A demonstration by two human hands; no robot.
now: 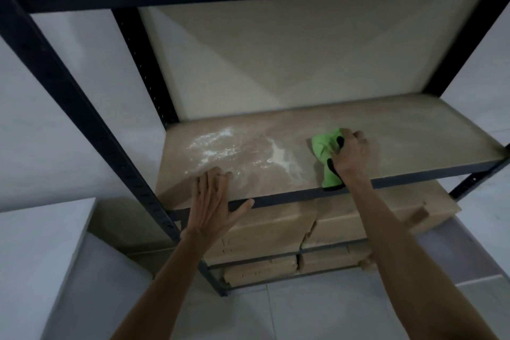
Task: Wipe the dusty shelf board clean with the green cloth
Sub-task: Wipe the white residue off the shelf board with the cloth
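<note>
Two hands work at the shelf board (317,130). The right hand (349,153) has its fingers (358,136) clenched around the bunched green cloth (324,149), pressed on the board's near right part. The left hand (214,201) lies flat, fingers released, on the near left edge, beside white dust (218,146).

The shelf board (345,130) looks like matt pressed wood, smeared with white powdery dust (215,146). The green cloth (324,152) is soft fabric. The frame (132,58) is dark painted metal.
</note>
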